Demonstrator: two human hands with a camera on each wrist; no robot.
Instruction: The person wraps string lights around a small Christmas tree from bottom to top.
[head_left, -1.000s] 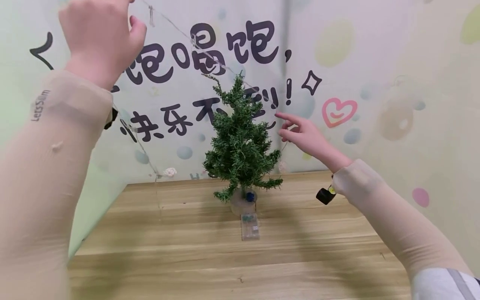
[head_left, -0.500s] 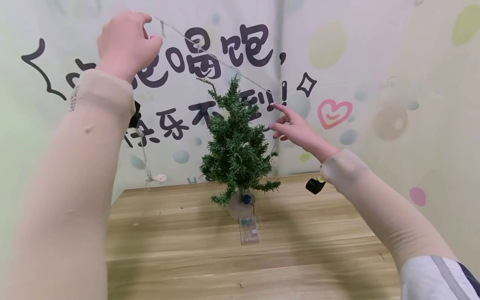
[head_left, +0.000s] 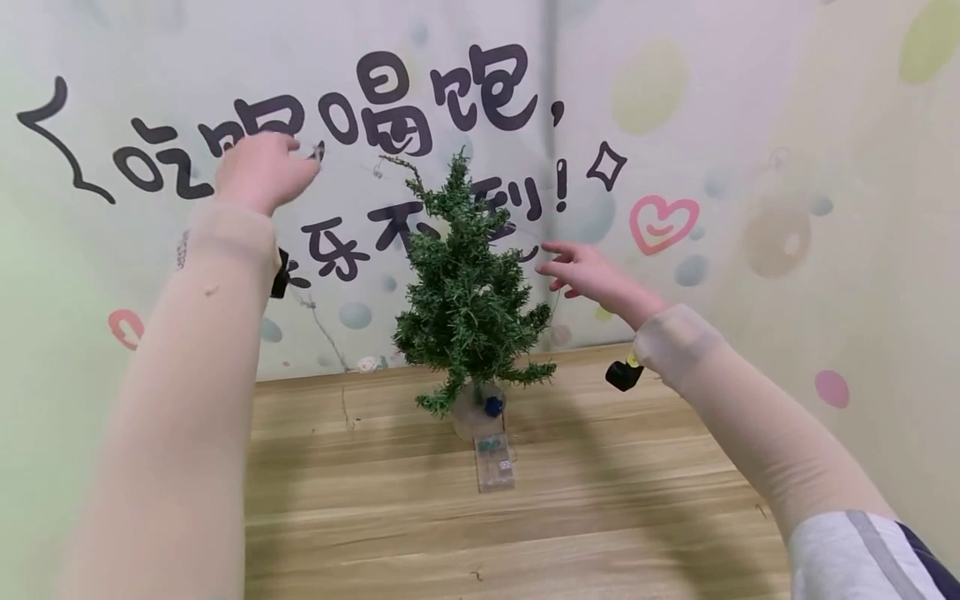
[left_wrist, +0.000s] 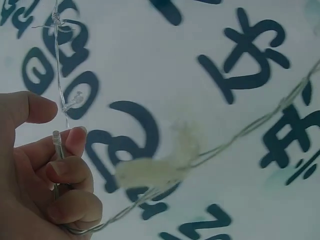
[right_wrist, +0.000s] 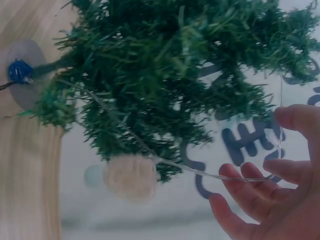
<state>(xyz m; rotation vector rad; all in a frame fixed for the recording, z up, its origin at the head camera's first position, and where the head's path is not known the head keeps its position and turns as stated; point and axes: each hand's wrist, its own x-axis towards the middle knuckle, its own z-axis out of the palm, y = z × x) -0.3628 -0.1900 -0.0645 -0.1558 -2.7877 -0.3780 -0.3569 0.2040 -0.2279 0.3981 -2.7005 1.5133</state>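
Observation:
A small green artificial Christmas tree [head_left: 465, 287] stands upright on the table. Left of its top, my left hand [head_left: 262, 171] grips a thin wire of string lights [left_wrist: 250, 129], ring and little fingers curled round it, thumb and index apart. A clear bulb [left_wrist: 56, 137] pokes up between those fingers. A pale, blurred ball [left_wrist: 145, 172] hangs on the same wire. To the tree's right is my right hand [head_left: 588, 271], the wire [right_wrist: 200, 172] running across its bent fingers; thumb and index do not meet. Another pale ball [right_wrist: 131, 177] hangs near the lower branches.
A clear battery box [head_left: 495, 467] lies before the tree's round base [head_left: 467, 417], with a blue piece [head_left: 493, 406] on the base. The wooden table [head_left: 360, 517] meets a printed wall [head_left: 720, 108] close behind the tree. A loose wire strand hangs at the left.
My left hand has come down from the upper left and moved right, towards the tree, with the wire. My right hand moved slightly left and stays beside the tree. The wire span between the hands is lower.

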